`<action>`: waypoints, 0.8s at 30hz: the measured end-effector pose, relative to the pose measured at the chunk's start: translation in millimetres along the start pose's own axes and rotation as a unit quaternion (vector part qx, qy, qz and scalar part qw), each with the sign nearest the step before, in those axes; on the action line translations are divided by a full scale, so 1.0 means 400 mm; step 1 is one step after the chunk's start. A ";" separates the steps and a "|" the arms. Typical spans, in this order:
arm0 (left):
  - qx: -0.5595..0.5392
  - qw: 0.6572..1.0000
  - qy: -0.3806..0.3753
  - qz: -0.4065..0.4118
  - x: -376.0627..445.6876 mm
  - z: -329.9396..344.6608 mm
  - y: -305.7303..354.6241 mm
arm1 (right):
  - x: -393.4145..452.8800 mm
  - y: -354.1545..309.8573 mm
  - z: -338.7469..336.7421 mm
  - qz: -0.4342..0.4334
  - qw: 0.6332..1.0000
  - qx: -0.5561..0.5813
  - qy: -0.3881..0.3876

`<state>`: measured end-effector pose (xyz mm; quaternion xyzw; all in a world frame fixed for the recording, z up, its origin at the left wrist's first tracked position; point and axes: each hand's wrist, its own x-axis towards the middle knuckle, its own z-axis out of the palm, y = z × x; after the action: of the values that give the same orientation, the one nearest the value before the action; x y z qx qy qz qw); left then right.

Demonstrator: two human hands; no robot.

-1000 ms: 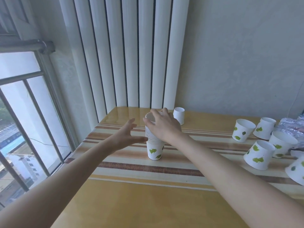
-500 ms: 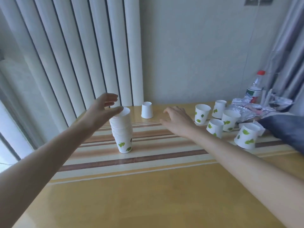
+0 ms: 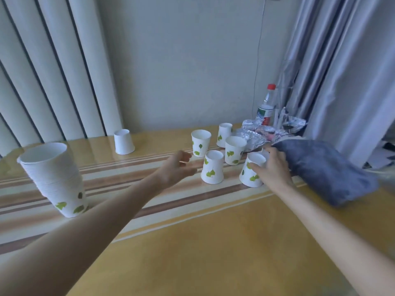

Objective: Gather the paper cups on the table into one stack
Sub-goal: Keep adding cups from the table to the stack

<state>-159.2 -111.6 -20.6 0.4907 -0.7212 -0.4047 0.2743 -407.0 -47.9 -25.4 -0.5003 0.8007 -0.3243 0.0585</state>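
The right hand (image 3: 272, 165) grasps the rim of the nearest cup (image 3: 252, 171), upright on the bench (image 3: 213, 242) beside the blue cloth (image 3: 327, 169). The left hand (image 3: 174, 169) hovers released near 4 loose cups (image 3: 212, 167). The stack (image 3: 54, 178) stands well apart at the left. Risk: squeezing can crush the thin rim; a hasty lift can topple neighbouring cups.

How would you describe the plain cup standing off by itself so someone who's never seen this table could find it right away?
Start at the tall white vertical blinds on the left and drop to the table's far edge below them. A single upside-down paper cup stands there, apart from the stack on the left and the cluster of cups on the right. Unlike those, it shows no green leaf print.
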 end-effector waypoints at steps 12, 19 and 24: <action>0.209 0.974 -0.034 0.080 0.179 0.170 -0.015 | 0.083 0.042 0.089 0.028 0.995 -0.042 -0.084; 0.365 0.916 0.006 0.168 0.141 0.154 -0.002 | 0.045 0.006 0.058 -0.041 0.981 -0.133 -0.135; 0.368 0.911 0.001 0.188 0.160 0.185 0.041 | 0.023 0.004 0.050 -0.031 0.985 -0.123 -0.113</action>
<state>-249.3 -144.6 -45.4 0.4124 -0.8977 -0.0513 0.1461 -404.4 -64.5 -39.9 -0.5618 0.8068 -0.1665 0.0761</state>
